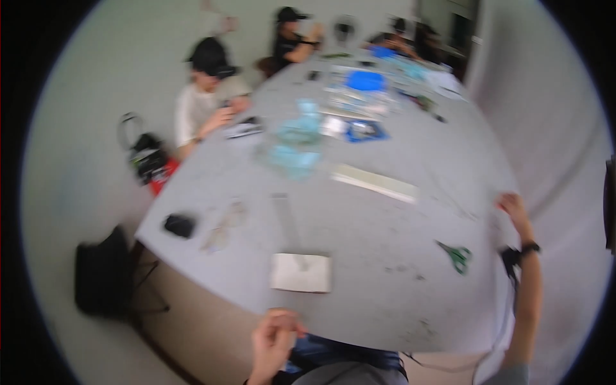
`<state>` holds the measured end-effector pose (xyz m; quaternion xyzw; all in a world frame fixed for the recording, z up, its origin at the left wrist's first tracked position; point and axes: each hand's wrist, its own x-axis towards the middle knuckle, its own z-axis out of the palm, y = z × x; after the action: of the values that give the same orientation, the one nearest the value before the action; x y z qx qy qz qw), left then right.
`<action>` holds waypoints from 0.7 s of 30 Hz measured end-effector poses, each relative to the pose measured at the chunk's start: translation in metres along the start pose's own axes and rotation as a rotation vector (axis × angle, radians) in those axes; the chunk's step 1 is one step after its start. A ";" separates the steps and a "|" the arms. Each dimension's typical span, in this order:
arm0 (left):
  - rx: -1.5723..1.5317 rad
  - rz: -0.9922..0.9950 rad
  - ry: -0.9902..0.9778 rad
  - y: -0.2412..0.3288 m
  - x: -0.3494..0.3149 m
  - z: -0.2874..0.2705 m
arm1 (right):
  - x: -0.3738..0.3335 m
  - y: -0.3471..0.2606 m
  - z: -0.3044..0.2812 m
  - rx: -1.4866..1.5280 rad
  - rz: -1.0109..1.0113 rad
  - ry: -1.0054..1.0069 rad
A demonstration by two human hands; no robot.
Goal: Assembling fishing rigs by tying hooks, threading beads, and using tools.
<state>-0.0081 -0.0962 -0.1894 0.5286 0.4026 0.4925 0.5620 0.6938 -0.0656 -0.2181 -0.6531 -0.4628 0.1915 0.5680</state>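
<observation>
The picture is blurred by motion. My left hand (273, 340) hovers at the near edge of a big grey table (385, 301), fingers curled together, and I can make out nothing in them. Just beyond it a flat white card (300, 273) lies on the table. My right hand (513, 208), with a black band on the wrist, reaches to the table's right edge with bent fingers. Whether it grips the edge is too blurred to tell. Green-handled scissors (457, 255) lie a little to its left.
A long white strip (375, 183), a clear strip (282, 218), a small black object (179, 224) and clear bluish bags (298, 141) lie on the table. Several people in dark caps sit along the left and far sides. A black chair (102, 269) stands at the near left.
</observation>
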 end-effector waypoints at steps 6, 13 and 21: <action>-0.028 -0.003 -0.079 0.001 0.003 -0.003 | 0.022 -0.001 0.003 -0.162 0.111 -0.050; 0.015 0.031 -0.038 0.007 -0.007 0.006 | 0.006 -0.016 0.014 -0.047 -0.018 -0.086; 0.176 0.026 -0.002 0.002 0.001 0.014 | 0.000 -0.039 0.020 -0.346 0.181 0.015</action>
<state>0.0055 -0.0985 -0.1856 0.5818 0.4367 0.4620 0.5073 0.6633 -0.0574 -0.1877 -0.7814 -0.4239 0.1547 0.4310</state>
